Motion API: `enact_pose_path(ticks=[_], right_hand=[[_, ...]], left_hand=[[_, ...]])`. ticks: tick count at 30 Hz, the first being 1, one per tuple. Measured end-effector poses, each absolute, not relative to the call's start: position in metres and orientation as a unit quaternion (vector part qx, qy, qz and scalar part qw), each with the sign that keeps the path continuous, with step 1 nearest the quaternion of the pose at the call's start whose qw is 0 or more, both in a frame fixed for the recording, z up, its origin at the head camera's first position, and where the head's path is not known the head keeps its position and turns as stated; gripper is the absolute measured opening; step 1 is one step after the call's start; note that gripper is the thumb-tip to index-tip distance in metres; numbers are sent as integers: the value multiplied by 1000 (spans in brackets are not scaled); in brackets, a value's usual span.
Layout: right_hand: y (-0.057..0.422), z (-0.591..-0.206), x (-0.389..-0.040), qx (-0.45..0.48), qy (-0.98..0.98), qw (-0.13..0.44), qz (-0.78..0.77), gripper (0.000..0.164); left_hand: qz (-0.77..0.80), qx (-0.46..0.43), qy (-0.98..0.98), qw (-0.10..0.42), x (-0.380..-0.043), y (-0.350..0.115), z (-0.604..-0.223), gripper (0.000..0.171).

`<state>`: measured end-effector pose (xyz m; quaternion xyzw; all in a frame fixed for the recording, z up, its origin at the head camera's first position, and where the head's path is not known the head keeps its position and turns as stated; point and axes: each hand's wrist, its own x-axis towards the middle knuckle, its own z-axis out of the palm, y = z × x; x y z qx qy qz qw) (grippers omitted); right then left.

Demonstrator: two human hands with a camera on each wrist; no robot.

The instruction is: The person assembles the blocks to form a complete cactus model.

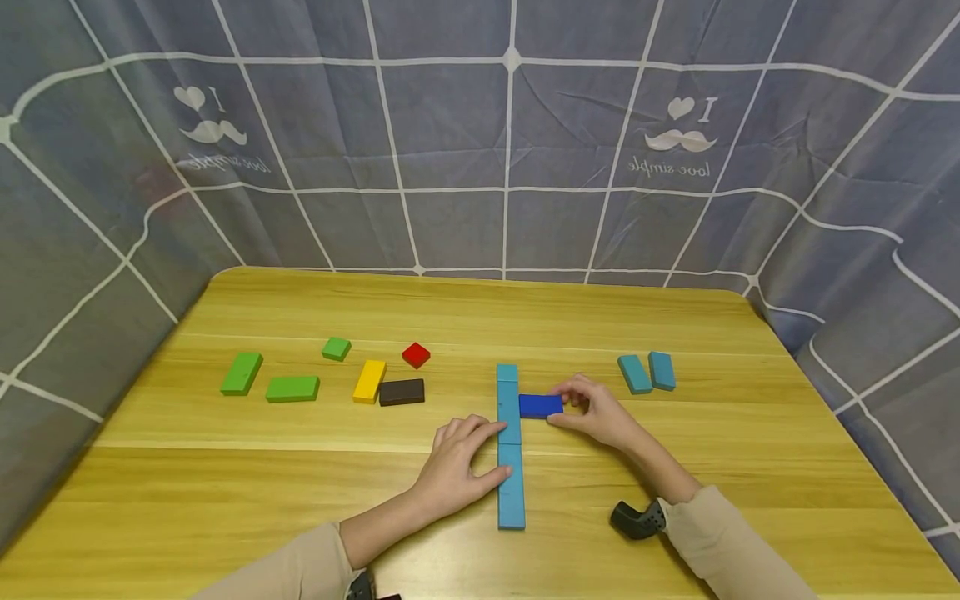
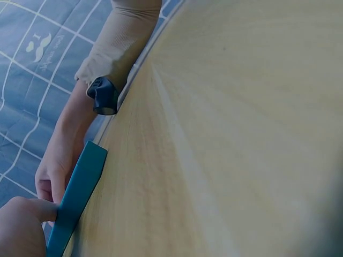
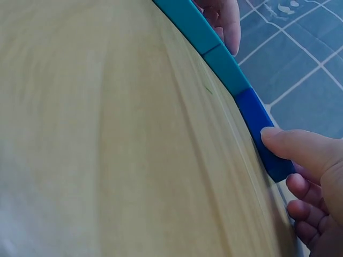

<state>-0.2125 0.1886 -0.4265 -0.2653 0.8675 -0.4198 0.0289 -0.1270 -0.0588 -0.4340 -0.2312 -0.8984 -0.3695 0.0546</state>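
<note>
Light blue blocks (image 1: 511, 492) lie end to end in a straight row on the table, with a small one at the far end. My left hand (image 1: 455, 465) rests against the row's left side, its index fingertip and thumb touching the blocks. On the other side, my right hand (image 1: 600, 412) pinches a dark blue block (image 1: 540, 406) between thumb and fingers. That dark blue block (image 3: 262, 134) lies crosswise, its left end against the row. In the left wrist view, the thumb presses the side of a light blue block (image 2: 80, 193).
Left on the table lie green blocks (image 1: 292, 388), a yellow block (image 1: 370, 382), a black block (image 1: 402, 392) and a red block (image 1: 416, 355). Two more light blue blocks (image 1: 634, 374) lie at the right. A grey checked curtain (image 1: 450, 125) hangs behind the table (image 1: 300, 500).
</note>
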Motion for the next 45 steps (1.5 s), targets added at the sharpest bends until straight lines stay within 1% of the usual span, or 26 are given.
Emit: enact_pose_path(ticks=[8,15,17,22,29,36,45], right_hand=[[188,-428,-212,-271,867,25,-416,29],[199,-416,-219,-252,855,58,-449,39],[211,-409,-224,-241,858,51,-452,42],[253,-391,-237,-208,879,13,-428,50],[309,-391,-247,-165,894,-1,-416,56],[340,-400,-249,-157,903,34,-399,58],[351,-411,-250,-144,881,87,-443,66]], left_hand=[[-372,-230,-898,53,-127,-58,-433,51],[-376,-230,-896,54,-127,-58,-434,51],[-376,-230,-896,55,-127,-58,-434,50],[-373,-230,-897,56,-127,-58,-434,51],[-371,-230,-898,55,-127,-58,-435,51],[-372,-230,-897,55,-127,-58,-434,51],[-373,-229,-898,48,-127,-58,-433,51]])
